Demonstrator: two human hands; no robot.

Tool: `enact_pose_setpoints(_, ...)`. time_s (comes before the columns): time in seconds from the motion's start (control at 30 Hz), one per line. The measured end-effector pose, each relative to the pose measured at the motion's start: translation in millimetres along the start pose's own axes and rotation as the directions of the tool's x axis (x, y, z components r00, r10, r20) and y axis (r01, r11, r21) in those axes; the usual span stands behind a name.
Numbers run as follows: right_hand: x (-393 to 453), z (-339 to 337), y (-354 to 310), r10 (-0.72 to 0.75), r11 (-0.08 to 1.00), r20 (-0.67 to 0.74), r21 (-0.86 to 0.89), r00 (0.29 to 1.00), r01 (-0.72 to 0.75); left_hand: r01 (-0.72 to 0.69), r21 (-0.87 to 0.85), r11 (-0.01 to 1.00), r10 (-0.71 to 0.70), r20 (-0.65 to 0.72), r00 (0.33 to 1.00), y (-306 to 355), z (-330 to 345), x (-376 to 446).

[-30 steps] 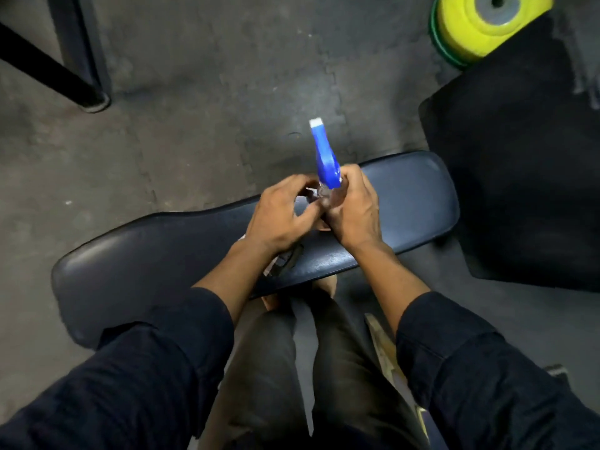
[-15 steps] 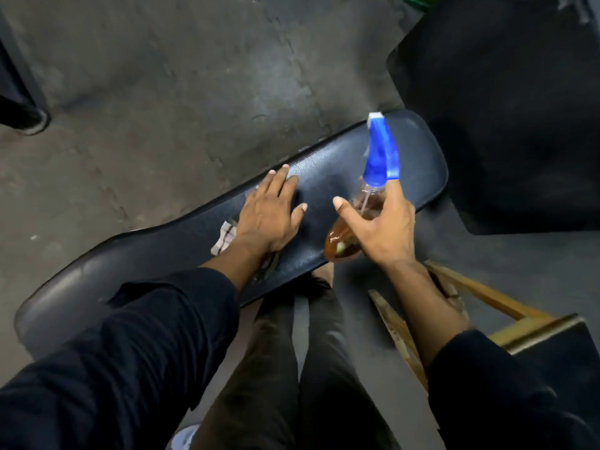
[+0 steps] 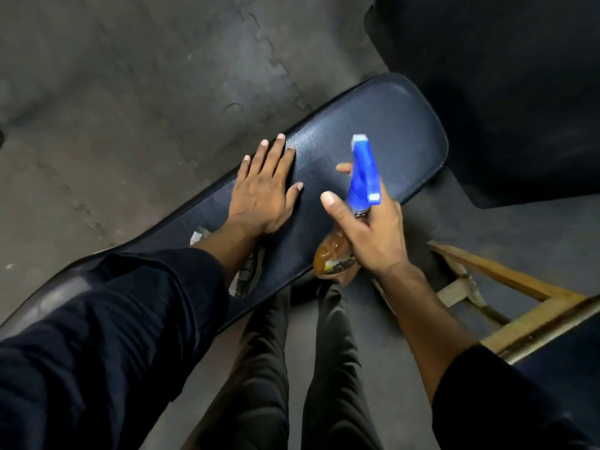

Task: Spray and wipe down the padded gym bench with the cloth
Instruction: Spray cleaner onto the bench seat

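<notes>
Head view: the two hands have parted. The left hand [image 3: 264, 193] now lies flat and open on the padded gym bench [image 3: 383, 125], while the right hand's [image 3: 373, 232] grip is closed round the spray bottle [image 3: 363, 170], so spraying looks imminent. The cloth [image 3: 198, 236] peeks from beneath the left forearm. Grey matting [image 3: 130, 92] surrounds the bench.

A wooden frame [image 3: 506, 298] stood on the grey floor [image 3: 130, 92]; a black mat [image 3: 519, 92] lay well apart.
</notes>
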State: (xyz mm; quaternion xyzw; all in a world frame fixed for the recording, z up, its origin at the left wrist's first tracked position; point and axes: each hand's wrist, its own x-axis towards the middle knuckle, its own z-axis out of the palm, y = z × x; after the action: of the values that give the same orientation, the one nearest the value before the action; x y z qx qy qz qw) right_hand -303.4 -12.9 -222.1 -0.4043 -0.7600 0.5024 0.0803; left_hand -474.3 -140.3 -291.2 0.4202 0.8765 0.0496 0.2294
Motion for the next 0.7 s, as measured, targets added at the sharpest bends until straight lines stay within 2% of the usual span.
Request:
enact_pose_setpoints(0.13, 4.7, 16.4, 19.8, 0.091, 0.991, 0.021, -0.098, 0.996, -0.088, -0.014, 0.094, 0.995, 0.025, -0.116, 0.993, -5.2, 24.0, -1.0)
enact_pose_setpoints(0.27, 5.2, 26.3, 41.4, 0.150, 0.969, -0.023, -0.194, 0.988, -0.151, -0.010, 0.125, 0.992, 0.036, -0.206, 0.978, -9.8, 38.8, 1.0)
enact_pose_setpoints(0.4, 0.8, 38.6, 55.0, 0.217, 0.947, -0.020, -0.240, 0.976, -0.215, -0.017, 0.120, 0.993, 0.044, -0.220, 0.975, -12.0, 42.2, 1.6)
enact_pose_setpoints(0.6, -0.3, 58.2, 58.5, 0.261, 0.893, -0.172, -0.330, 0.950, -0.305, -0.023, 0.131, 0.991, 0.054, -0.237, 0.970, -14.3, 45.7, 2.7)
enact_pose_setpoints(0.7, -6.8, 58.5, 54.5, 0.269, 0.879, -0.186, -0.354, 0.945, -0.320, -0.021, 0.123, 0.992, 0.050, -0.240, 0.969, -14.0, 45.3, 2.7)
